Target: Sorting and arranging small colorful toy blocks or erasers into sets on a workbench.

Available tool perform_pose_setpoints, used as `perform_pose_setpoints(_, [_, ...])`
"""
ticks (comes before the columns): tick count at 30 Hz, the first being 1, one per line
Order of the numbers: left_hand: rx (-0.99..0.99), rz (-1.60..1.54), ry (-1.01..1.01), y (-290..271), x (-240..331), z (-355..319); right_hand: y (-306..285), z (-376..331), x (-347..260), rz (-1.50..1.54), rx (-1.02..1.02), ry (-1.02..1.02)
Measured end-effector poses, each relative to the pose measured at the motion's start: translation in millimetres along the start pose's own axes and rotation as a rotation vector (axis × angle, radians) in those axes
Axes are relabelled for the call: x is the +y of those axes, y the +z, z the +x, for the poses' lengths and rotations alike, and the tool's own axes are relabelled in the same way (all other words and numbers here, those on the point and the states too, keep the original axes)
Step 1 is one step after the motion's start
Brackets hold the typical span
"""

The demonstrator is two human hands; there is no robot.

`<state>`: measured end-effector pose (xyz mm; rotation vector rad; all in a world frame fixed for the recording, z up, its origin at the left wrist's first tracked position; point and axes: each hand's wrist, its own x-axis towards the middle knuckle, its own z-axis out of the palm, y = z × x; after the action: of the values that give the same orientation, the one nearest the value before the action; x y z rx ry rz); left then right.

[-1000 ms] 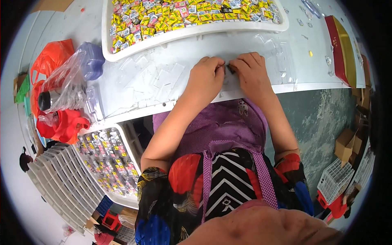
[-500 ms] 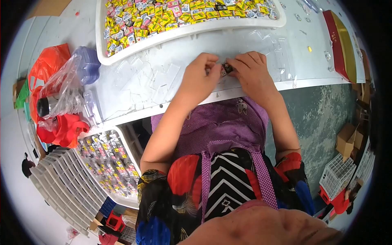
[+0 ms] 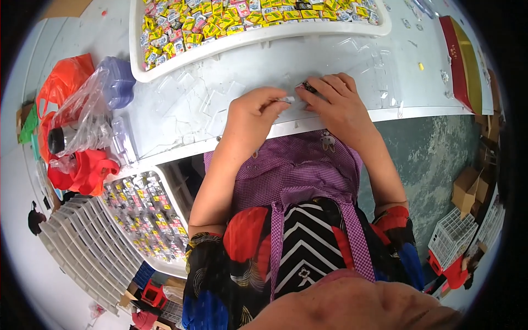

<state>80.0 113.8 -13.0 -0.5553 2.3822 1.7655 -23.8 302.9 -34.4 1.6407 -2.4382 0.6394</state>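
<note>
At the table's near edge, my left hand pinches a small whitish or clear piece between thumb and fingertips; its kind is unclear. Just to the right, the curled fingers of my right hand hold a small dark printed block, partly hidden beneath them. A narrow gap separates the two hands. Flat clear plastic pieces lie on the table left of my hands, and more clear pieces lie to the right. Beyond them stands a white tray heaped with small printed blocks, mostly yellow, some pink, blue and black.
Red bags, a clear bag with a dark-capped bottle and purplish plastic containers crowd the left end. A red-and-gold box stands right. Below left, another white tray holds packed blocks beside stacked trays.
My left hand has drawn away to the left from the dark block, a small whitish piece now between its fingertips. The right hand keeps the block, nearly in place.
</note>
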Motion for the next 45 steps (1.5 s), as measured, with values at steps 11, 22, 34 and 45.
perform_pose_setpoints(11, [0.206, 0.433, 0.376, 22, 3, 20, 6, 0, -2, -0.039, 0.042, 0.023])
perform_pose_setpoints(22, [0.223, 0.336, 0.401, 15, 8, 16, -22, 24, 29, -0.03, 0.257, 0.041])
perform_pose_setpoints(34, [0.395, 1.003, 0.542, -57, 78, 100, -30, 147, 98, -0.11, 0.089, 0.1])
perform_pose_setpoints(45, [0.554, 0.516, 0.785, -46, 48, 85, -51, 112, 87, 0.073, 0.517, 0.086])
